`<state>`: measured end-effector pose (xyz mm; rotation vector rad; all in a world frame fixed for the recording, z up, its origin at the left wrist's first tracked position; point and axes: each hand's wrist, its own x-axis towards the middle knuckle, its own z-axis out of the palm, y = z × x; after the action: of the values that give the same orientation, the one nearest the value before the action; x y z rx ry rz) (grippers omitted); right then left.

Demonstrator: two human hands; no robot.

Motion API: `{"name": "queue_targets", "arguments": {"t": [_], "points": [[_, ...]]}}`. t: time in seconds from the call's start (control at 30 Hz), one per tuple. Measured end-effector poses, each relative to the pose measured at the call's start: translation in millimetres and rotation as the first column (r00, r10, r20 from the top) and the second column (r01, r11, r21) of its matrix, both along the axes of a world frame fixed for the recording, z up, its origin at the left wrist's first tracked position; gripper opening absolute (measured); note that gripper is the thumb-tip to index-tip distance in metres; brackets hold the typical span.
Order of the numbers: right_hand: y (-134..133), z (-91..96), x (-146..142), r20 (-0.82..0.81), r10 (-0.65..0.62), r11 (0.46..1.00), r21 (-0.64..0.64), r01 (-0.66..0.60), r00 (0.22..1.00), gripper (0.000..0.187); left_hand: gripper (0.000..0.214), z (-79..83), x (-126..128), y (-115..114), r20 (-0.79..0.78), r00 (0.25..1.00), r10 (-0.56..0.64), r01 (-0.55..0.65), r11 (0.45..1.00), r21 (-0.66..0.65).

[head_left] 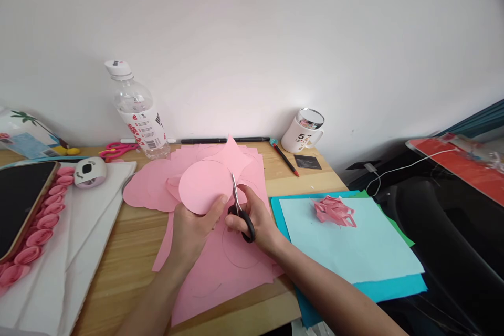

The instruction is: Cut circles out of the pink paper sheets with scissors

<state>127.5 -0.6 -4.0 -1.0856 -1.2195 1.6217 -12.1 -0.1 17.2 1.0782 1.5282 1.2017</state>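
Observation:
My left hand (pixel 195 231) pinches the lower edge of a round pink paper piece (pixel 205 185) between thumb and fingers. In my right hand (pixel 254 218) is a pair of black-handled scissors (pixel 235 189), its blades pointing up along the right edge of the round piece. A pointed pink offcut (pixel 232 156) sticks up behind the blades. Beneath both hands lie pink paper sheets (pixel 197 299) with pencilled circles on them. Several cut pink rounds (pixel 145 186) overlap to the left of my left hand.
Behind the paper stand a plastic bottle (pixel 137 110) and a white mug (pixel 301 134). Pale blue paper (pixel 338 257) with crumpled pink scraps (pixel 334 211) lies right. At left are a phone (pixel 23 205), rolled pink paper flowers (pixel 39 237) and pink scissors (pixel 116 150).

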Motion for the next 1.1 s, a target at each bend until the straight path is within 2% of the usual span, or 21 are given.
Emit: {"name": "queue_targets", "arguments": {"t": [0.27,0.47,0.67,0.9,1.1], "points": [[0.2,0.8,1.2,0.027,-0.005,1.000,-0.003,0.005,1.000,0.091,0.038,-0.2,-1.1,0.9,-0.015,1.000,-0.002,0.002,1.000,-0.012],[-1.2,-0.3,-1.2,0.016,-0.003,1.000,-0.006,0.003,1.000,0.096,0.039,-2.4,0.5,0.6,0.097,0.992,-0.082,0.078,0.996,0.046],[-4.7,4.5,-6.1,0.010,0.008,0.997,-0.076,-0.007,1.000,0.104,0.036,-4.8,1.2,1.7,0.130,0.991,-0.020,0.013,0.998,0.054],[-3.8,2.0,-5.8,-0.046,-0.003,1.000,-0.019,0.002,0.999,0.088,0.034,0.5,1.8,-0.3,0.077,0.996,-0.038,0.034,0.998,0.056],[-2.5,3.5,-4.5,-0.064,-0.023,1.000,-0.022,0.022,0.998,0.091,0.028,-0.4,2.9,-1.3,0.019,0.993,-0.113,0.112,0.992,0.060]]}}
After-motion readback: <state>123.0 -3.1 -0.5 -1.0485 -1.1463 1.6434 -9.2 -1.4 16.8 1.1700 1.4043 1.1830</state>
